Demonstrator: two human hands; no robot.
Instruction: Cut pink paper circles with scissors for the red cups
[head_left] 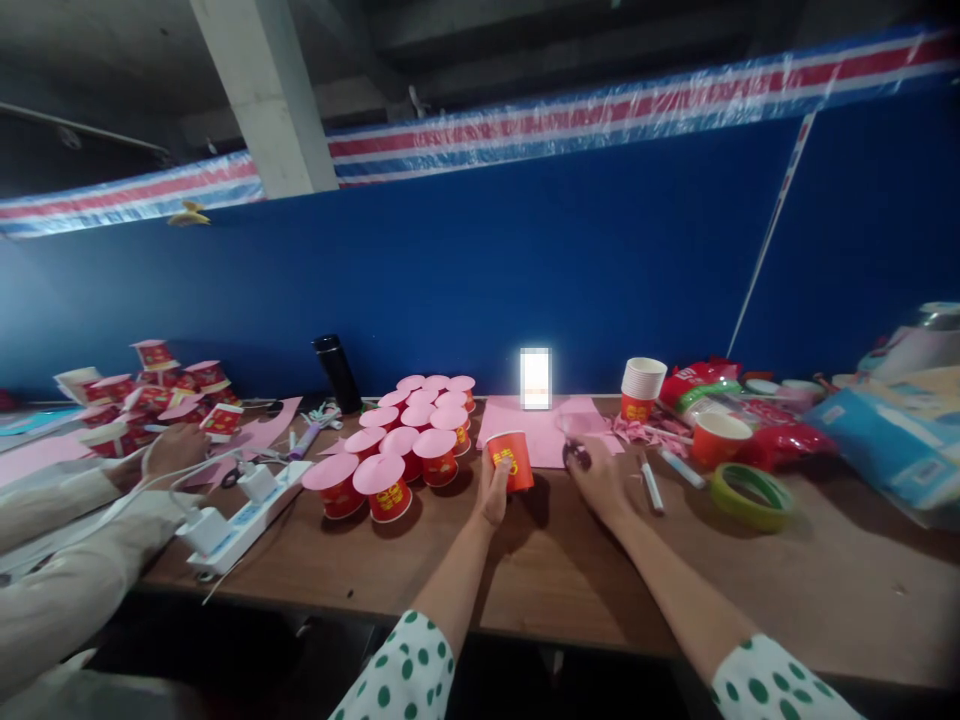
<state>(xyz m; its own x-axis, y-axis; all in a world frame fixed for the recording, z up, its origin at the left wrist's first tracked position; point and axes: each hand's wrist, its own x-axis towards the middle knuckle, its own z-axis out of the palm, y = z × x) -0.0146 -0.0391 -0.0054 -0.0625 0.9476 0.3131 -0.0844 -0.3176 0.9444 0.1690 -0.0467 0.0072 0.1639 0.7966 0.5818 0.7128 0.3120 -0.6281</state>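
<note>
My left hand [495, 492] is wrapped round a red paper cup [517, 458] with yellow characters, held tilted a little above the table. To its right, my right hand [598, 478] is closed on the black handles of scissors [576, 455]; their blades are blurred. Both hands are in front of a pink paper sheet [510, 415] lying flat at the back. Left of my left hand stand several upturned red cups [439, 468], each topped with a pink paper disc [379, 473].
A white power strip [251, 520] and a black flask [337, 375] stand left. Another person's hand [176, 450] is near red cups at far left. To the right are stacked cups [642, 385], a marker [651, 484], green tape [750, 497] and a blue package [885, 450].
</note>
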